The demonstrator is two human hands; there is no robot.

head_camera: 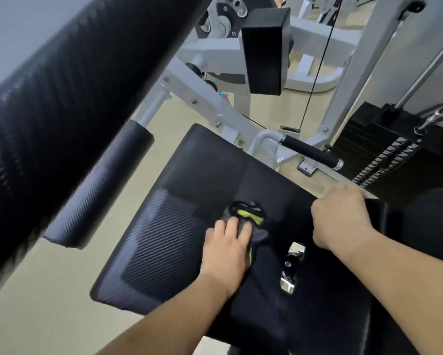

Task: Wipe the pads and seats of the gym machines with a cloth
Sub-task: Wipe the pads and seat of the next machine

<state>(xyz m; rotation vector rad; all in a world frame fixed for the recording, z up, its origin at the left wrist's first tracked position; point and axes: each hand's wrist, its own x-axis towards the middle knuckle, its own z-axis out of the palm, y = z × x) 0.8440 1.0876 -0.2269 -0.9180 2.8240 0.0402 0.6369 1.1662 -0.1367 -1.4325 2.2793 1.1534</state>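
Note:
A black textured seat (164, 239) of a gym machine fills the middle of the head view. On it lies a dark grey cloth with neon-yellow trim (248, 216). My left hand (228, 249) presses flat on the cloth near the seat's centre, fingers spread over it. My right hand (343, 216) curls over the seat's far right edge, gripping it. A large black roller pad (61, 111) crosses the upper left, close to the camera. A smaller black pad (99, 188) hangs below it, left of the seat.
White machine frame (215, 108) and a black block pad (264, 49) stand beyond the seat. A black-grip handle (310, 152) sits at the seat's far side, a weight stack (384, 149) and cable (315, 73) at right. A chrome adjuster (292, 267) sits between seat sections.

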